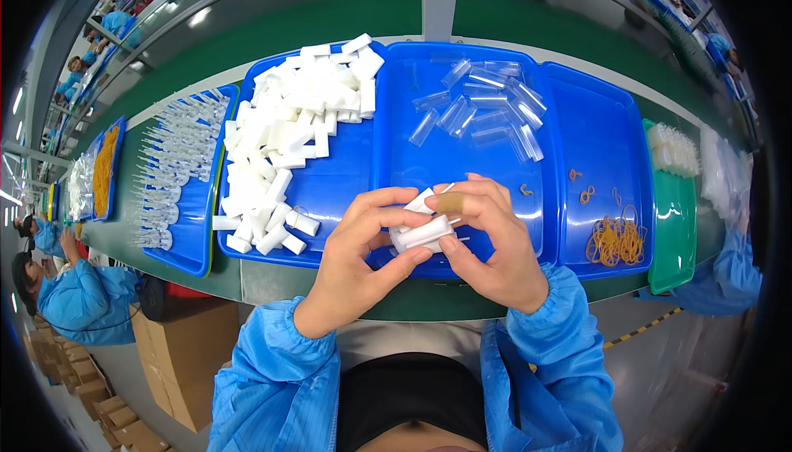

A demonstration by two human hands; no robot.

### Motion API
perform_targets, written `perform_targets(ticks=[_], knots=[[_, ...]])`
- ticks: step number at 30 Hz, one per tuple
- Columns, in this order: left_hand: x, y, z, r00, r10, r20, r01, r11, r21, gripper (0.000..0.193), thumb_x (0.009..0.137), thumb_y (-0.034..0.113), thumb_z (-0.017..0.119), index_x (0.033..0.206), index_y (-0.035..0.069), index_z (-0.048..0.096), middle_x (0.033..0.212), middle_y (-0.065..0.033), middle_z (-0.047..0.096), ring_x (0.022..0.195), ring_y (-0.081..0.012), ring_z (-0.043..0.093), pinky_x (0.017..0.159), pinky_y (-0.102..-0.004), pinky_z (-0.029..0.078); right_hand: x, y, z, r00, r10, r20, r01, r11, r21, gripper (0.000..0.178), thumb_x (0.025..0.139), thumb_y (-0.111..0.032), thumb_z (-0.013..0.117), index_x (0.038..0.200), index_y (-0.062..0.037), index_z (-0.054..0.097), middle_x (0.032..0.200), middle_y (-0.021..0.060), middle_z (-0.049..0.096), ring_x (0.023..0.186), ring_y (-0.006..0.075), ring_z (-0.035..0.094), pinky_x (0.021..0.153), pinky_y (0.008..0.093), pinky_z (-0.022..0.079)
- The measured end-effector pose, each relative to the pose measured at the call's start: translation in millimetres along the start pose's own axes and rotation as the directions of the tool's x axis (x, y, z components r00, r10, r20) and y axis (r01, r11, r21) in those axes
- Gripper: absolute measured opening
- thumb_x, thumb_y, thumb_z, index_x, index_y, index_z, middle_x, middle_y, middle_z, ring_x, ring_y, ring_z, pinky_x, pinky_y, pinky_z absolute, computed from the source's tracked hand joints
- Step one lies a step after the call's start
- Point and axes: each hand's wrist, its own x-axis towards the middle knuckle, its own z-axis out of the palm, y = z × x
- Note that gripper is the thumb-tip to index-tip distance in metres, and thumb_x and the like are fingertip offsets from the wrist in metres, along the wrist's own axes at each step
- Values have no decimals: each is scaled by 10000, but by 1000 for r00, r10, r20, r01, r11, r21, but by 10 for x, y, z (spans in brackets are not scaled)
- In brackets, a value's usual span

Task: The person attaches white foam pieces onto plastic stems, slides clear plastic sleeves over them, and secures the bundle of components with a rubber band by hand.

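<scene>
My left hand (359, 242) and my right hand (493, 242) meet in front of me, over the near edge of a blue tray (404, 167). Between their fingers is a small bundle of white cylindrical pieces (425, 235) with thin white stems sticking out to the right. The left thumb and fingers close round its left end. At the other end my right thumb and fingertips press on it; one right finger wears a tan wrap (450, 202). Beyond the hands, clear plastic tubes (487, 101) lie loose in that tray. How many pieces I hold is partly hidden by my fingers.
Left of this, a blue tray holds heaped white cylinders (301, 122); farther left are rows of stemmed translucent parts (169, 163). Rubber bands (617, 237) lie in the right-hand blue tray (598, 122), beside a green tray (672, 237). A cardboard box (186, 353) stands lower left; co-workers sit beyond.
</scene>
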Motion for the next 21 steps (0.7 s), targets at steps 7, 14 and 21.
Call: perform_targets(ticks=[7, 14, 21], knots=[[19, -49, -30, 955, 292, 51, -276, 815, 509, 380, 785, -39, 796, 1132, 29, 656, 1331, -166, 551, 1170, -266, 625, 903, -340, 561, 7, -29, -20, 1000, -25, 13, 26, 994, -108, 258, 819, -75, 771, 1067, -73, 700, 1074, 67, 711, 1164, 217, 608, 1134, 514, 318], [-21, -152, -148, 986, 159, -48, -142, 955, 259, 326, 857, -38, 735, 1162, 6, 630, 1354, -169, 518, 1191, -264, 613, 943, -358, 573, 287, 145, -328, 974, -158, -163, 76, 903, -424, 135, 851, -74, 736, 983, -72, 710, 952, 58, 704, 908, 236, 640, 868, 390, 444], [-26, -122, -46, 993, 113, -32, -111, 991, 72, 288, 882, -44, 704, 1156, -6, 625, 1362, -171, 505, 1211, -269, 602, 968, -363, 571, 455, 606, -444, 977, -92, 192, 213, 389, -896, 148, 802, -75, 662, 949, -71, 672, 898, 74, 669, 902, 242, 650, 847, 385, 481]])
